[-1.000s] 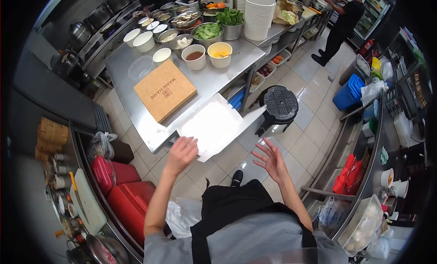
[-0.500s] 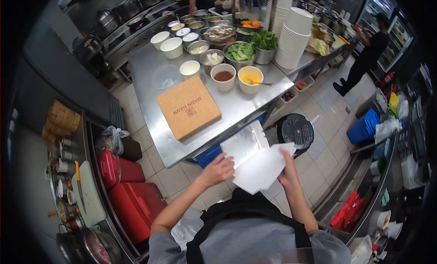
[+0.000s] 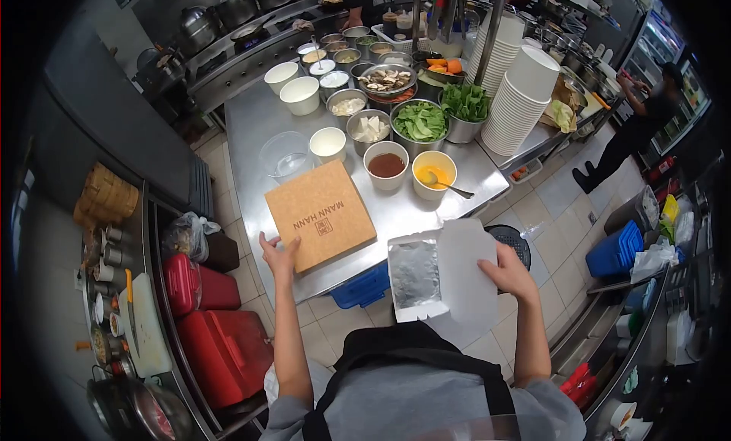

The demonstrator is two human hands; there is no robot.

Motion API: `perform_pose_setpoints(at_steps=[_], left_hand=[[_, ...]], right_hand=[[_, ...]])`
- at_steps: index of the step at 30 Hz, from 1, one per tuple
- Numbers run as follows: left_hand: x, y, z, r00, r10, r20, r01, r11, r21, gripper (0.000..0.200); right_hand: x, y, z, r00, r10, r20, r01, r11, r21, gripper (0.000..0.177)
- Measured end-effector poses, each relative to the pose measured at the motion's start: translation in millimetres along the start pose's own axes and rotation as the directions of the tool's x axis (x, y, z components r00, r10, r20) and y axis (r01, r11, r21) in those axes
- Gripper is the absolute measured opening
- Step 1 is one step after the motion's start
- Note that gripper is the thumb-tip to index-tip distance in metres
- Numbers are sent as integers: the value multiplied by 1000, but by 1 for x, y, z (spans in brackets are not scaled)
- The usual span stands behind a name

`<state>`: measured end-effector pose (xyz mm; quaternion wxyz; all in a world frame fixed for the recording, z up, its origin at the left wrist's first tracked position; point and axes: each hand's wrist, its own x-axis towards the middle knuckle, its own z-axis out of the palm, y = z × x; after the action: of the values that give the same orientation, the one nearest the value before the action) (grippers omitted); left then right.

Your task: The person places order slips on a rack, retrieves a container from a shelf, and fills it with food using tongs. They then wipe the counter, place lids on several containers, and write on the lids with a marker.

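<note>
My right hand (image 3: 512, 272) grips the raised lid of an open white cardboard box (image 3: 469, 270), thumb on the lid's face. Inside its tray lies a silver foil lining (image 3: 417, 273). The box is held in front of my apron, just off the table's near edge. My left hand (image 3: 280, 254) reaches to the near left corner of a closed brown cardboard box (image 3: 324, 213) printed "MANN HANN". Its fingers are spread, the thumb overlapping the box's edge and the other fingers along its left side.
On the steel table (image 3: 247, 156) stand a bowl of brown sauce (image 3: 386, 165), a bowl of yellow liquid with a spoon (image 3: 434, 175), leafy greens (image 3: 420, 121) and stacked white bowls (image 3: 518, 106). A blue bin (image 3: 362, 287) sits below. A person (image 3: 643, 121) stands at far right.
My left hand has moved from the white box leftward to the brown box. The white box's lid has swung open to the right, showing the foil inside.
</note>
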<state>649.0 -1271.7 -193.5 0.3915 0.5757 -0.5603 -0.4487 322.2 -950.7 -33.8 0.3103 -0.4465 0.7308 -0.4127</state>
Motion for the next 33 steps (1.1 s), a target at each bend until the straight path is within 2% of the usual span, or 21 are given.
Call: perform_pose_setpoints(at_steps=[2,5,6,8,11,12,14,15,18,19,21,23,25,28,30,31,33], left_hand=[[1,-15,-1,991,-117,68,125,983,-133,95],[-2,-13,-3,983,-183,10,181,980,76,90],[0,-9,-2,987,-157,-23,158,987,36,89],[15,6,2,989,-106,-100,103,994,-35,86],[52,16,12,998,-52,-20,51,997,-64,84],[57,21,13,995,-63,77,71,992,-102,83],[66,32,14,960,-68,272,116,979,-167,80],[68,30,15,973,-74,220,99,989,-105,77],[55,22,5,937,-178,301,242,952,-189,76],[39,30,-3,930,-177,322,284,902,-324,73],[24,8,-26,961,-135,240,226,884,-410,67],[-10,23,-61,975,-184,123,220,868,-445,58],[-33,11,-84,945,-325,-30,255,793,-553,48],[-56,-6,-93,944,-326,48,270,681,-681,37],[-62,-11,-83,932,-336,138,325,605,-727,35],[-62,-13,-76,924,-335,183,352,564,-747,34],[-60,-15,-65,935,-297,194,339,580,-741,35]], right_hand=[[24,-29,-1,999,2,46,0,998,-55,39],[56,-43,5,994,-58,89,76,976,-204,40],[66,-43,9,990,-89,108,114,959,-261,40],[83,-42,16,990,-47,130,88,938,-336,39],[102,-39,29,994,9,111,41,894,-446,38],[106,-39,33,995,31,96,19,876,-482,37],[110,-43,38,993,83,82,-29,858,-513,37],[112,-45,40,991,110,75,-54,847,-529,37],[117,-37,47,994,83,70,-35,856,-516,39],[117,-40,49,994,64,93,-9,866,-499,39],[120,-48,54,991,26,130,38,885,-464,40],[131,-49,65,989,-43,140,104,877,-469,43],[148,-56,80,990,-81,116,129,852,-507,47],[179,-89,101,994,-62,95,104,836,-539,50],[222,-57,124,977,-214,-4,175,809,-561,44],[232,-66,129,983,-185,-10,147,810,-568,41],[251,-79,137,989,-149,-27,107,816,-568,40]])
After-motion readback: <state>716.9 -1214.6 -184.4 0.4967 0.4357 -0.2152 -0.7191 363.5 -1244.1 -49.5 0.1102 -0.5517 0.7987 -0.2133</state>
